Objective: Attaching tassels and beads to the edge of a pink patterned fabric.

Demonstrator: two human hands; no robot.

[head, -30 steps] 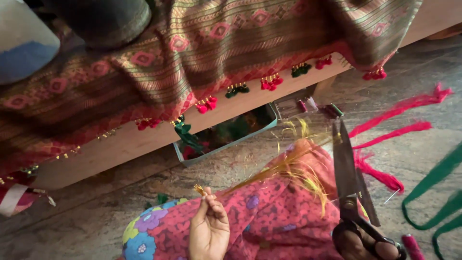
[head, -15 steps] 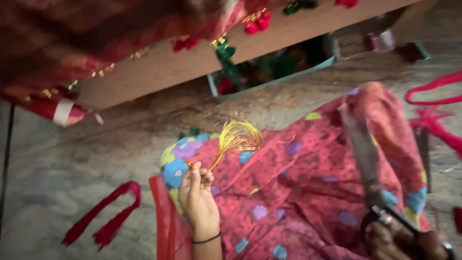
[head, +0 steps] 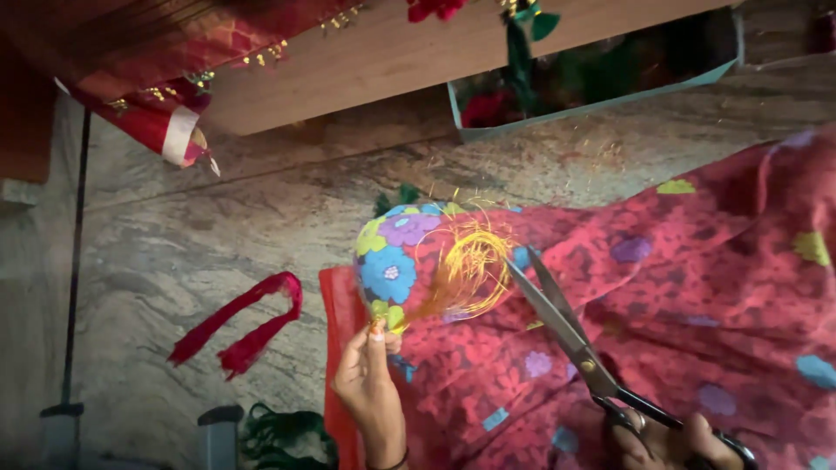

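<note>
Head view | left hand (head: 370,379) is pinching the end of a golden thread bundle (head: 466,271) fanning over the floral red fabric (head: 679,305) on the lap | right hand (head: 675,444) is gripping black-handled scissors (head: 566,326), blades parted beside the threads | red thread skein (head: 244,326) is lying on the stone floor (head: 174,252)

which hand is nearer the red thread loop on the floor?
Left. The left hand pinches the yellow thread bundle just right of the red thread loop; the right hand grips the scissors far across the lap.
</note>
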